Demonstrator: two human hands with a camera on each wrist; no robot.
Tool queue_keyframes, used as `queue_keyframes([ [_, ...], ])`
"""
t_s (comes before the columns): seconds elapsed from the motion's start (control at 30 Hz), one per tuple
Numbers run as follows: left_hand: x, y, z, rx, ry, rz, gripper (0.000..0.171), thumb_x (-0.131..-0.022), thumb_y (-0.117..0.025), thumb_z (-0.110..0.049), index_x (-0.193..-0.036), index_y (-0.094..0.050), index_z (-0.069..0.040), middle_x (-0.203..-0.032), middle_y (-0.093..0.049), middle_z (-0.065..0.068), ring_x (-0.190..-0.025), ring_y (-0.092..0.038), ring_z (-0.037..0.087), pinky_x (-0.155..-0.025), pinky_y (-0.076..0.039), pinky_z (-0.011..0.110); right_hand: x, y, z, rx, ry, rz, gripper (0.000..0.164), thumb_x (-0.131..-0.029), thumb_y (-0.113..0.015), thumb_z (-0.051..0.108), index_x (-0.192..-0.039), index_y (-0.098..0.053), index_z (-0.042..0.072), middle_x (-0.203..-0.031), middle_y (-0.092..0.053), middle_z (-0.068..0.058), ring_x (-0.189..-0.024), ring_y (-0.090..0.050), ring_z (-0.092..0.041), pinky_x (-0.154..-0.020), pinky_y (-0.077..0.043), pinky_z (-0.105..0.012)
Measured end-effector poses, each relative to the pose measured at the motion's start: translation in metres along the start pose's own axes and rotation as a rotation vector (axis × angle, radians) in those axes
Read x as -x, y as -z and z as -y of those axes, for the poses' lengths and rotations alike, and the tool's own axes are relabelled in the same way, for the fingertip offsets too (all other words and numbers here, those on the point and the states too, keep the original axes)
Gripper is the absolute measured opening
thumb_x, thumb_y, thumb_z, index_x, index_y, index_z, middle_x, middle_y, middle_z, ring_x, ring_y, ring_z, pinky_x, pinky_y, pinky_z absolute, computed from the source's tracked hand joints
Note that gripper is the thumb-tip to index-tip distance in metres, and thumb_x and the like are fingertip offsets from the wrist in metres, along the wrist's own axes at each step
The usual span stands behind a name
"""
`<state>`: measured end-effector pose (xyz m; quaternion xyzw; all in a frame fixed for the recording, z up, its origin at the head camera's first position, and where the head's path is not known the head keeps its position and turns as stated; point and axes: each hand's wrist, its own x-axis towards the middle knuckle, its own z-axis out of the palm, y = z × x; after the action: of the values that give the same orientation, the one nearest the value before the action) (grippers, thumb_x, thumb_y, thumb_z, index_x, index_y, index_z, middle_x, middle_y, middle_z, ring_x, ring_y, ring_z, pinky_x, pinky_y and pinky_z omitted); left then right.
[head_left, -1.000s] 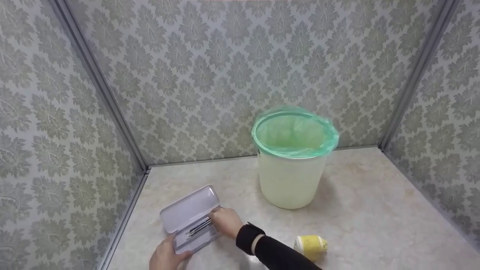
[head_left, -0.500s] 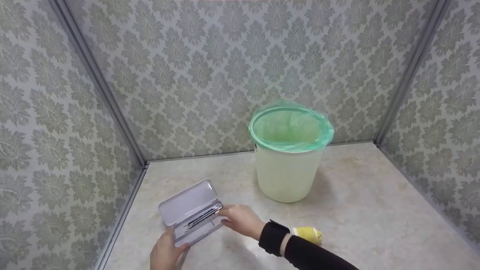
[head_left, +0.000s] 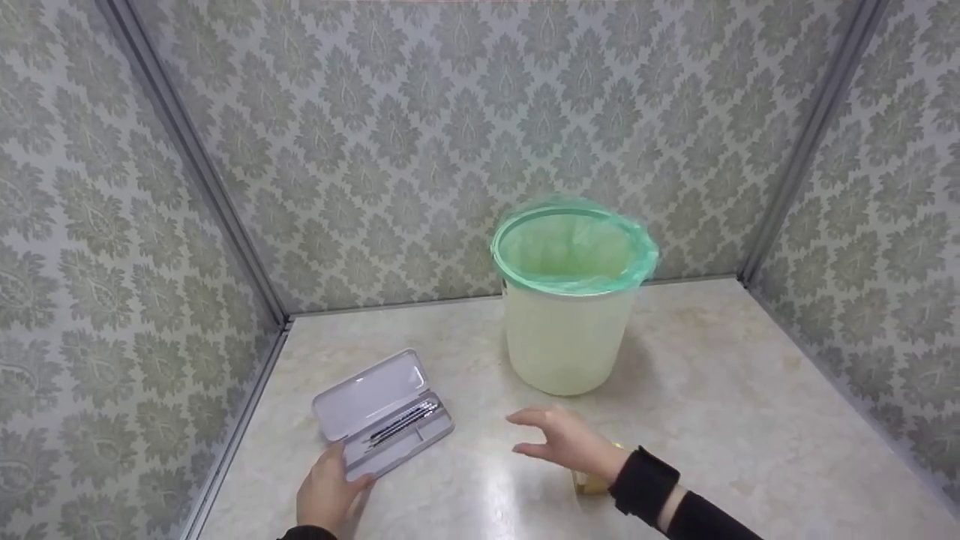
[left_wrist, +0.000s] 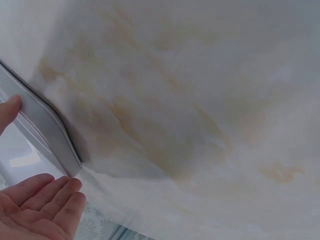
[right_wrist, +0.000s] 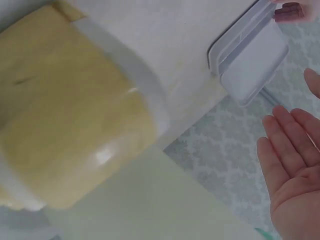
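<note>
A pale lilac pencil case [head_left: 379, 463] lies with its lid [head_left: 371, 396] raised at the left of the table in the head view. Several slim, dark and silvery pens or pencils [head_left: 401, 426] rest together inside it. My left hand [head_left: 328, 491] holds the case's left end between thumb and fingers; in the left wrist view the fingertips meet its corner [left_wrist: 65, 155]. My right hand [head_left: 566, 441] hovers to the right of the case with nothing in it, fingers extended and thumb apart. Under its wrist is a yellow and white cylindrical thing [right_wrist: 75, 110], mostly hidden in the head view.
A pale bin [head_left: 566, 345] lined with a green plastic bag [head_left: 641, 259] stands at the back, right of centre. Patterned wall panels [head_left: 420, 150] close off the back and both sides of the marbled table [head_left: 720, 397].
My right hand has let go of the pens inside the case and drawn back to the right, over the yellow thing. The left hand has stayed at the case. The head view has shifted slightly.
</note>
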<state>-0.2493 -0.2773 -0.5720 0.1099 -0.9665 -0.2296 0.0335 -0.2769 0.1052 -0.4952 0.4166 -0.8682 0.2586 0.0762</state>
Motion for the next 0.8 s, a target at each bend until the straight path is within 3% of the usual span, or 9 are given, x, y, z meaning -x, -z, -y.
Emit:
queue_keyframes([
  [0.2,-0.001,-0.002,-0.004,-0.009,0.053,0.036,0.08,-0.087,-0.081,-0.026,-0.145,-0.043,0.014,-0.147,-0.048,0.036,-0.137,-0.051,0.05,-0.112,-0.043,0.059,0.047,0.021,-0.024,-0.046,-0.091,-0.035,0.044,-0.09,-0.079,0.022,-0.125,-0.069,-0.002,-0.122,-0.075,-0.018,-0.111,-0.073,-0.032,-0.094,-0.059,-0.043],
  [0.43,-0.001,-0.001,-0.002,-0.015,0.039,0.025,0.077,-0.086,-0.081,-0.022,-0.143,-0.045,0.014,-0.146,-0.05,0.036,-0.135,-0.052,0.05,-0.111,-0.044,0.059,0.087,0.033,-0.039,-0.011,-0.184,-0.08,0.05,-0.083,-0.084,0.02,-0.126,-0.068,-0.003,-0.124,-0.074,-0.018,-0.114,-0.071,-0.037,-0.097,-0.057,-0.047],
  [0.63,0.004,0.0,-0.011,-0.062,-0.019,0.011,0.075,-0.087,-0.079,-0.02,-0.143,-0.044,0.014,-0.147,-0.048,0.038,-0.135,-0.051,0.052,-0.109,-0.045,0.06,0.104,0.037,-0.047,-0.024,-0.241,-0.01,0.061,-0.082,-0.086,0.022,-0.134,-0.064,0.0,-0.132,-0.07,-0.017,-0.121,-0.066,-0.039,-0.102,-0.053,-0.053],
  [0.8,0.012,-0.002,-0.03,-0.042,-0.132,-0.041,0.072,-0.086,-0.081,-0.022,-0.141,-0.05,0.011,-0.143,-0.053,0.036,-0.131,-0.055,0.051,-0.104,-0.049,0.059,0.116,0.033,-0.051,-0.008,-0.245,-0.008,0.064,-0.079,-0.087,0.02,-0.136,-0.063,0.002,-0.136,-0.068,-0.016,-0.124,-0.064,-0.038,-0.103,-0.052,-0.053],
])
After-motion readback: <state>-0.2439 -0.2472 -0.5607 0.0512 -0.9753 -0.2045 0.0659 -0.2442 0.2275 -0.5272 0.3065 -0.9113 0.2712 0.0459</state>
